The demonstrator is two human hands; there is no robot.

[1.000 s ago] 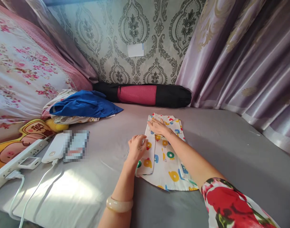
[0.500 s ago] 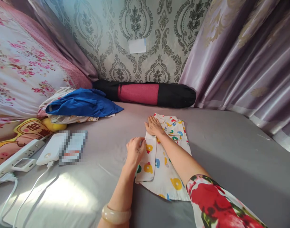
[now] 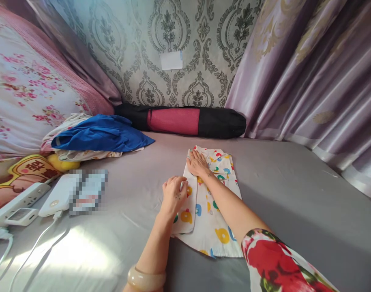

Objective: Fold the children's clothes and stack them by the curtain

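A small white shirt (image 3: 218, 231) printed with yellow, blue, red and green figures lies on the grey sheet, its left side folded inward as a long strip. My right hand (image 3: 198, 163) rests flat on the upper left of the shirt, fingers stretched out and close together. Lower down, my left hand (image 3: 174, 191) is curled at the left edge of the folded strip, thumb against the bent fingers. Its fingertips are partly hidden, but they appear to grip the cloth there.
A pile of clothes with a blue garment (image 3: 103, 132) on top lies at the back left. Behind the shirt, a black and pink rolled bag (image 3: 173, 121) runs along the wall. A power strip (image 3: 30, 196), a white power bank (image 3: 59, 194) and cables occupy the left side.
The whole view has shifted slightly, so the surroundings sit further left. Both hands keep nearly the same places on the shirt.
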